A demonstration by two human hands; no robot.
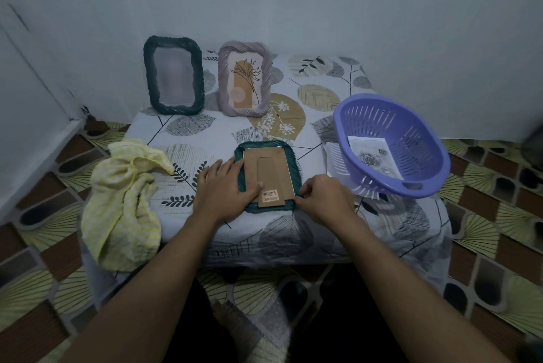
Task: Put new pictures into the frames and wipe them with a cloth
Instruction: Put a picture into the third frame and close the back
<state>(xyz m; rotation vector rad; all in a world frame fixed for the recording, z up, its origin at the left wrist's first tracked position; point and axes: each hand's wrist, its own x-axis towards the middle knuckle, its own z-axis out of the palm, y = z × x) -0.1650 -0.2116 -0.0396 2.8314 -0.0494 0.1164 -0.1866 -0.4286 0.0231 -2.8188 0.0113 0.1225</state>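
A teal frame (266,145) lies face down near the table's (188,215) front edge, cardboard backing (270,168) up. The left hand (226,186) presses flat on its left rim, fingers straight. The right hand (323,198), fingers curled, pinches its front right corner. A yellow cloth (123,201) drapes over the left edge.

cloth (123,204) left, basket (367,118) right, upright frames (150,80) behind, bare tabletop (205,133) between

1. Low table (182,127) under a leaf-print cover.
2. Teal frame (271,170) lies face down beneath the fingers (232,165) of the left hand (226,189), its near corner pinched by the right hand (323,198).
3. Yellow cloth (123,201) lies left of those fingers, draped over the edge.
4. Dark green frame (173,74) and mauve frame (244,79) stand beyond the fingers.
5. Purple basket (411,133) sits tilted to the right of the right hand's fingers.
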